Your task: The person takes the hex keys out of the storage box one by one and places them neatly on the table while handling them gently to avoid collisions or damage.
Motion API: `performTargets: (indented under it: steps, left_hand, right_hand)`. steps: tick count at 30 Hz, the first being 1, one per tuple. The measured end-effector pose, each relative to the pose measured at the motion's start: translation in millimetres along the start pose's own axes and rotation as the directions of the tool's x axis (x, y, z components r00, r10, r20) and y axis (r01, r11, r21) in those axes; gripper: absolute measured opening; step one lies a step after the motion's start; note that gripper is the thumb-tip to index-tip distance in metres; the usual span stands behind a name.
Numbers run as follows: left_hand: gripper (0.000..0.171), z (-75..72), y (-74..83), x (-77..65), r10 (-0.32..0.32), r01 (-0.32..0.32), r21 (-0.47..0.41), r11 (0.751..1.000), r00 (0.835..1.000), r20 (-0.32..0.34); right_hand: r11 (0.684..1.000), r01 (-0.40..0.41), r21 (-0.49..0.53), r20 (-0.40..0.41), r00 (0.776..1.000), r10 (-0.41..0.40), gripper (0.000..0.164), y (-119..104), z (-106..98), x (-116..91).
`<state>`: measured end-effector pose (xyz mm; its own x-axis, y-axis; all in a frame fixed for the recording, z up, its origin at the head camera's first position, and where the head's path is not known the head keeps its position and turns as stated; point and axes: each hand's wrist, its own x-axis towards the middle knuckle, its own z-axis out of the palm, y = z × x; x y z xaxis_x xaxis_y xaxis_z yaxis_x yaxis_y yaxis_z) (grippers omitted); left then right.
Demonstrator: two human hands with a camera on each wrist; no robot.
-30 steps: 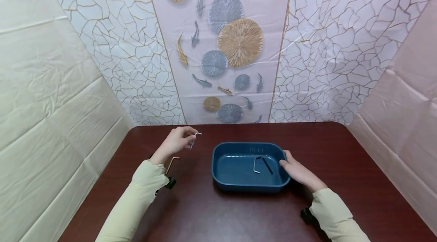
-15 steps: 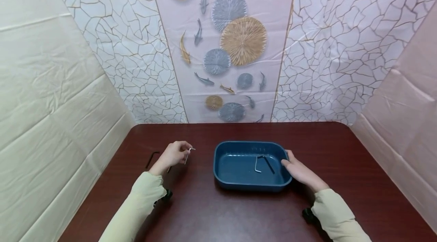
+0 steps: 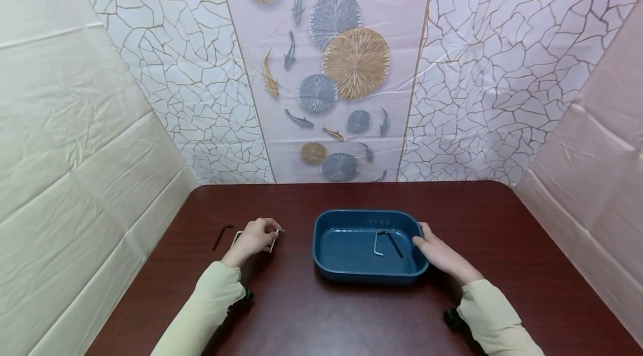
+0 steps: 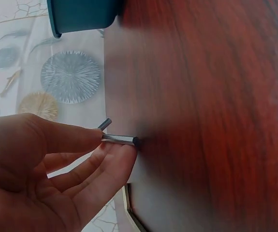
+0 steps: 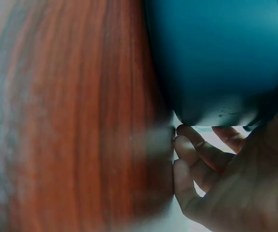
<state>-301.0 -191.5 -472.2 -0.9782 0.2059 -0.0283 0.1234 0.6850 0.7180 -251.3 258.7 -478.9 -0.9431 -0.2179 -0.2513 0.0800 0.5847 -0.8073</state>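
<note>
My left hand (image 3: 253, 239) pinches a silver hex key (image 4: 120, 139) between thumb and fingers, low over the table on the left. In the left wrist view the key's two ends stick out past the fingertips. A brass-toned hex key (image 4: 127, 200) lies under that hand, partly hidden by it in the head view. Farther left lies a black hex key (image 3: 221, 237). My right hand (image 3: 442, 253) grips the right end of a blue tray (image 3: 369, 277), thumb over the rim and fingers outside. Inside the tray are a silver hex key (image 3: 375, 245) and a black one.
A dark red wooden table (image 3: 321, 317) carries everything. Behind it hangs a patterned cloth (image 3: 346, 121), and pale cloth walls (image 3: 100, 177) close off both sides.
My left hand has come down and nearer with the silver hex key, shifting slightly left. The black key on the left has come into view. My right hand keeps its grip on the tray.
</note>
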Motion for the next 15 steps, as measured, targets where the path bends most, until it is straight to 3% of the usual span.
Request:
performTargets:
  steps: [9,15]
  left_hand:
    - [0.016,4.3,-4.2,2.2,-0.046,0.047,0.033,0.998,0.999,-0.029]
    - [0.018,5.0,-5.3,4.3,-0.006,0.013,0.16,0.987,0.999,-0.044]
  right_hand:
    - [1.0,0.009,0.01,-0.002,1.0,-0.009,0.065,0.7,0.1,-1.2]
    - [1.0,0.006,0.018,-0.008,1.0,-0.006,0.063,0.6,0.9,-2.2]
